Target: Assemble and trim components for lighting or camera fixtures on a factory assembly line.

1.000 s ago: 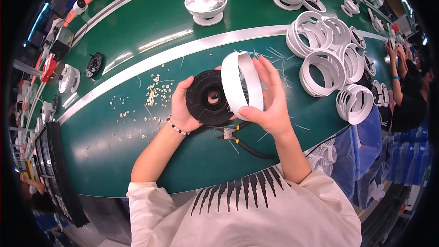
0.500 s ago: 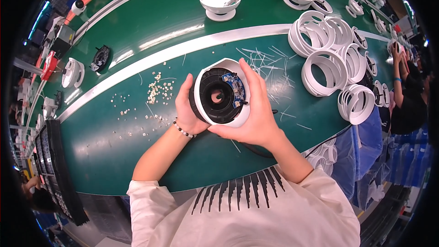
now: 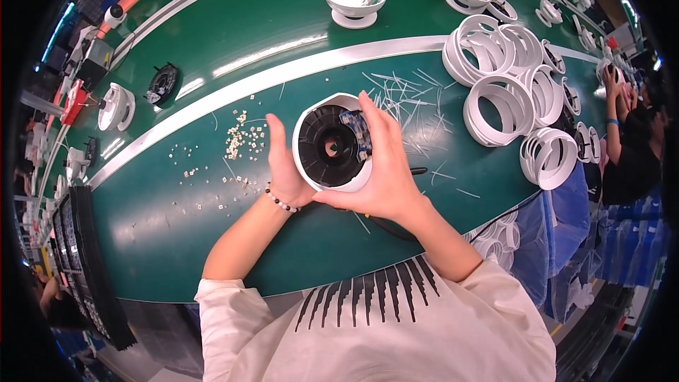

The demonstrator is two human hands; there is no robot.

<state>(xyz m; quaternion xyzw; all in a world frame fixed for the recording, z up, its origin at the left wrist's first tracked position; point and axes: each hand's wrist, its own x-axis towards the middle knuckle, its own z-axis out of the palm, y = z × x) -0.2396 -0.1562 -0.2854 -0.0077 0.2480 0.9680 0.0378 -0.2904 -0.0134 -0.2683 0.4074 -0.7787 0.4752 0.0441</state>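
A white round housing is held up in front of me over the table. Inside it sits a black round part with a hole in the middle, and a blue circuit board lies along its right side. My right hand grips the housing's right side, fingers over the upper rim and thumb along the bottom. At the lower left, my left hand supports it from beneath; its thumb stands off the rim and its other fingers are hidden behind the housing. A beaded bracelet circles my left wrist.
Tiny pale connectors lie scattered left on the green table; cut white ties lie beyond my right hand. White rings are heaped at right. Beyond a white rail, white dome units stand on a green belt. Another person works at far right.
The housing has shifted slightly left and tilted, so the circuit board is partly covered by my right fingers. My left thumb has moved away from the rim. Units on the belt have moved right.
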